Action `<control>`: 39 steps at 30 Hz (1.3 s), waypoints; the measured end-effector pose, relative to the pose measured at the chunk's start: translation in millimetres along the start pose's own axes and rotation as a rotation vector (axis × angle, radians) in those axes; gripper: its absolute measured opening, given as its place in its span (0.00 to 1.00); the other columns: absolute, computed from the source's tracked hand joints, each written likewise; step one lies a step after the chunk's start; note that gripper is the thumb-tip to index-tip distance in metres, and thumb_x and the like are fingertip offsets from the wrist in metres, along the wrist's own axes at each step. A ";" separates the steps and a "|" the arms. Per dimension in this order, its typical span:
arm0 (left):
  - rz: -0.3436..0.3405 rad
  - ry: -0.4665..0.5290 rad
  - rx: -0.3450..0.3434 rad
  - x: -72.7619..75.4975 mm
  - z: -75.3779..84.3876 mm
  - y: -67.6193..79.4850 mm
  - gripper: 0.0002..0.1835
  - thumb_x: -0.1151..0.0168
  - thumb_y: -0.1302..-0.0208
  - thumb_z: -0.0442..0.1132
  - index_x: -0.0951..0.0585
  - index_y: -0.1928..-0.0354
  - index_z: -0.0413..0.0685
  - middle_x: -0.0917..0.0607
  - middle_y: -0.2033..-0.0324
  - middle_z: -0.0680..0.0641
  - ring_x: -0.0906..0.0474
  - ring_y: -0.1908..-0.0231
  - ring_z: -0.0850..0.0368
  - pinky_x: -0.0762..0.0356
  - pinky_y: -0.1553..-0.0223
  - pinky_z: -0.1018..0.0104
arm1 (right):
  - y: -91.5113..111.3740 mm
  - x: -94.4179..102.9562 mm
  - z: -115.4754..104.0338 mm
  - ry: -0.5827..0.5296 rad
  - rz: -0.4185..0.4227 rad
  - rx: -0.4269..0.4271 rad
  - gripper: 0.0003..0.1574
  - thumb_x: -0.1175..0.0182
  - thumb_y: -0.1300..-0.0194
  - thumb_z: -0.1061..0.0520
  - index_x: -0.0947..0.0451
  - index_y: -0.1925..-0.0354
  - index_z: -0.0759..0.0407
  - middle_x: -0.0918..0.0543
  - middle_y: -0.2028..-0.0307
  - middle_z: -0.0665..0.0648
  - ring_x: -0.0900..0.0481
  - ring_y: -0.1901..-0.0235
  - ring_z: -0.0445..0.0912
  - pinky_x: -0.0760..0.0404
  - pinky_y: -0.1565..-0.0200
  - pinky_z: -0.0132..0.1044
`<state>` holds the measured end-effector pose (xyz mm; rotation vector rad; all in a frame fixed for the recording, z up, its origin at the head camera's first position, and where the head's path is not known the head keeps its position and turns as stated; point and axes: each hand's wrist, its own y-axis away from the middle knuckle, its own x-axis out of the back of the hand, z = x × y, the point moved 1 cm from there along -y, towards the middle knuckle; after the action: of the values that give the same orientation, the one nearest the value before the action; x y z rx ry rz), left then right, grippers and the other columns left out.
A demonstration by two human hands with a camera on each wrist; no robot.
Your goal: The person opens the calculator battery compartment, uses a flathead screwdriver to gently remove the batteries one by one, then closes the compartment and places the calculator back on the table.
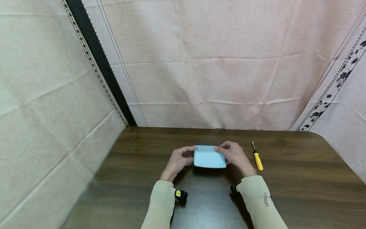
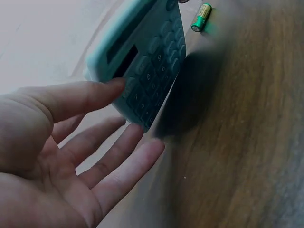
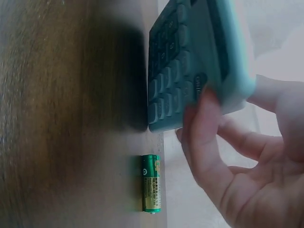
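A light blue calculator (image 1: 209, 159) is held tilted over the table, its back facing the head camera. Number keys and a dark display strip show on its other face in the left wrist view. My left hand (image 1: 178, 160) holds the left edge, one digit on the key side and the other fingers spread near the rim. At the opposite edge, my right hand (image 1: 233, 154) pinches the calculator, thumb on the back and fingers on the key side. A green and gold battery (image 3: 151, 183) lies on the table near the right hand; the head view does not show it.
To the right of the right hand lies a screwdriver (image 1: 258, 161) with a yellow handle. The brown wooden table (image 1: 300, 178) meets hanging pale cloth (image 1: 217, 79) at its back edge, and more cloth hangs at both sides.
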<state>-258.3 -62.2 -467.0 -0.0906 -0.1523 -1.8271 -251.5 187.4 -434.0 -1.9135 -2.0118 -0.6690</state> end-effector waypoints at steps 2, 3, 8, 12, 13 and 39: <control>-0.003 -0.008 -0.012 0.6 0.3 0.0 0.23 0.29 0.31 0.29 0.14 0.35 0.49 0.14 0.42 0.44 0.17 0.43 0.48 0.16 0.48 0.56 | -0.8 0.8 0.1 -0.006 0.014 0.004 0.25 0.35 0.23 0.45 0.18 0.47 0.67 0.16 0.51 0.66 0.16 0.62 0.53 0.12 0.64 0.42; -0.005 -0.012 -0.020 0.7 0.9 0.2 0.23 0.29 0.30 0.29 0.15 0.35 0.49 0.14 0.42 0.44 0.18 0.42 0.48 0.16 0.48 0.56 | -1.4 1.3 0.4 -0.010 0.019 0.008 0.26 0.35 0.23 0.44 0.17 0.47 0.67 0.16 0.51 0.66 0.16 0.61 0.53 0.12 0.63 0.42; -0.001 -0.016 -0.054 1.7 3.8 1.9 0.22 0.32 0.27 0.32 0.16 0.33 0.49 0.15 0.40 0.45 0.20 0.40 0.46 0.18 0.44 0.51 | -2.4 5.5 1.6 -0.060 0.042 0.035 0.26 0.42 0.18 0.45 0.16 0.45 0.66 0.16 0.48 0.66 0.17 0.59 0.53 0.13 0.58 0.46; 0.016 -0.037 -0.076 2.7 5.3 2.4 0.22 0.33 0.25 0.34 0.16 0.32 0.49 0.15 0.39 0.46 0.20 0.38 0.46 0.19 0.41 0.51 | -2.1 9.3 2.2 -0.103 0.042 0.044 0.24 0.50 0.16 0.51 0.16 0.41 0.66 0.17 0.43 0.66 0.18 0.54 0.54 0.15 0.53 0.48; 0.023 -0.044 -0.083 2.8 5.6 2.6 0.22 0.33 0.25 0.34 0.17 0.32 0.50 0.15 0.39 0.46 0.20 0.38 0.46 0.19 0.41 0.50 | -2.1 9.8 2.3 -0.111 0.037 0.044 0.24 0.51 0.16 0.52 0.17 0.39 0.65 0.17 0.42 0.66 0.18 0.53 0.54 0.16 0.52 0.47; 0.140 -0.048 -0.149 3.6 10.4 1.4 0.19 0.31 0.25 0.45 0.14 0.36 0.54 0.13 0.45 0.50 0.17 0.45 0.51 0.20 0.40 0.49 | -5.1 14.2 3.7 -0.068 0.003 0.160 0.22 0.45 0.21 0.65 0.23 0.33 0.65 0.17 0.42 0.65 0.21 0.42 0.59 0.21 0.45 0.48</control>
<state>-258.1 -64.4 -456.2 -0.2440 -0.0426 -1.6954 -257.3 201.4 -430.7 -1.8686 -2.0360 -0.4323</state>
